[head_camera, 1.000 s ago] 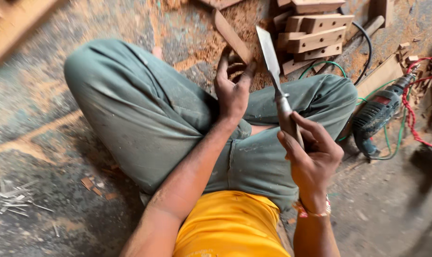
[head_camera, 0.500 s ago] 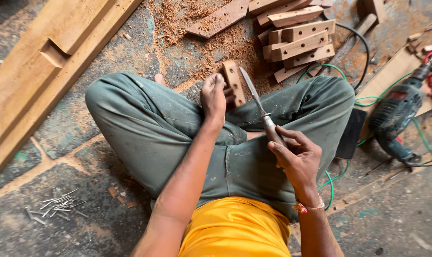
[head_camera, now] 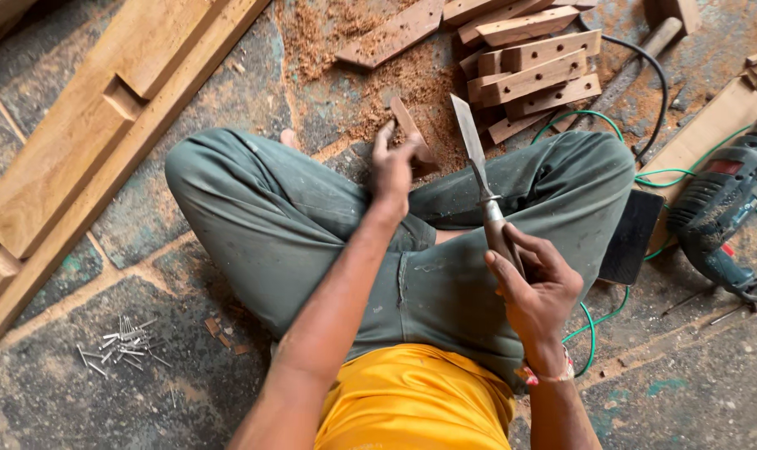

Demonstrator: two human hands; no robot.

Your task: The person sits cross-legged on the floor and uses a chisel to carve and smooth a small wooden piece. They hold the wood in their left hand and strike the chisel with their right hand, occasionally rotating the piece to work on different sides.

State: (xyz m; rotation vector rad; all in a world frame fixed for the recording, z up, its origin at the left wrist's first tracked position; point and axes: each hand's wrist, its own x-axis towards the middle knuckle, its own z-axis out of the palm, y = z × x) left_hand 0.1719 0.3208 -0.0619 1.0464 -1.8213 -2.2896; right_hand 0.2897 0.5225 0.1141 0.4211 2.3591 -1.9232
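I sit cross-legged on a stone floor in grey-green trousers. My left hand (head_camera: pixel 395 162) grips a small flat wooden piece (head_camera: pixel 410 127), holding it on edge on the sawdust in front of my legs. My right hand (head_camera: pixel 535 287) is closed around the handle of a wide chisel (head_camera: pixel 472 150). Its steel blade points up and away from me, a little to the right of the wooden piece and not touching it.
A stack of notched wooden pieces (head_camera: pixel 532 71) lies just beyond the chisel. A long timber frame (head_camera: pixel 103 133) runs along the left. A green power drill (head_camera: pixel 720 200) with green cable (head_camera: pixel 591 329) lies at right, beside a dark flat slab (head_camera: pixel 632 237). Loose nails (head_camera: pixel 120 342) lie at lower left.
The view has shifted so the scene sits further right. My left hand has settled on the wooden piece on the floor. The chisel has swung more upright, closer to the piece.
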